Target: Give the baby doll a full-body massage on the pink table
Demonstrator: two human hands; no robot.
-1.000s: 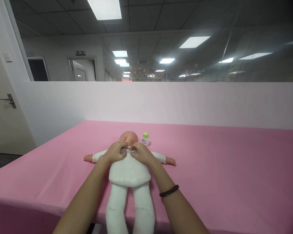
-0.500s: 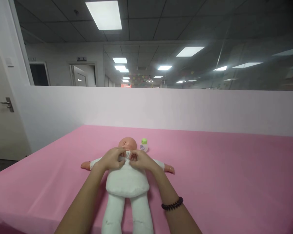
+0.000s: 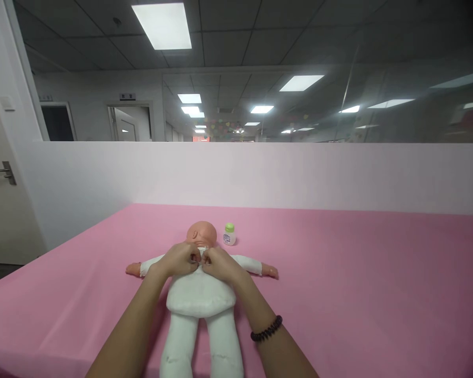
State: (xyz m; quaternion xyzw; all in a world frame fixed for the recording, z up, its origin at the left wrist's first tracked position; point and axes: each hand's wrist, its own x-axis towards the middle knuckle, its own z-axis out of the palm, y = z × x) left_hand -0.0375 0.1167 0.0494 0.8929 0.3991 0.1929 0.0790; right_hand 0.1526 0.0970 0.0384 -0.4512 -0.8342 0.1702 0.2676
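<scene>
A baby doll (image 3: 201, 299) with a white cloth body lies stretched out on the pink surface, its arms spread wide and its bald head (image 3: 202, 233) at the far end. Just below the doll's neck, my left hand (image 3: 182, 259) is closed, fingertips pinching the white cloth near the neckline. My right hand (image 3: 219, 263) meets it from the other side, fingers curled in a pinch on the same cloth. A thin pale strip shows between the fingertips; its exact form is too small to make out. A black coil band (image 3: 267, 329) circles my right wrist.
A small clear bottle (image 3: 229, 235) with a green cap stands right of the doll's head. The pink-covered table (image 3: 339, 283) ends at a low white wall (image 3: 299, 176) with glass above. A door with a handle (image 3: 8, 172) is at far left.
My right hand has moved in closer to my left, and its fingers have curled tighter. The view has shifted slightly; the doll and bottle stay in place.
</scene>
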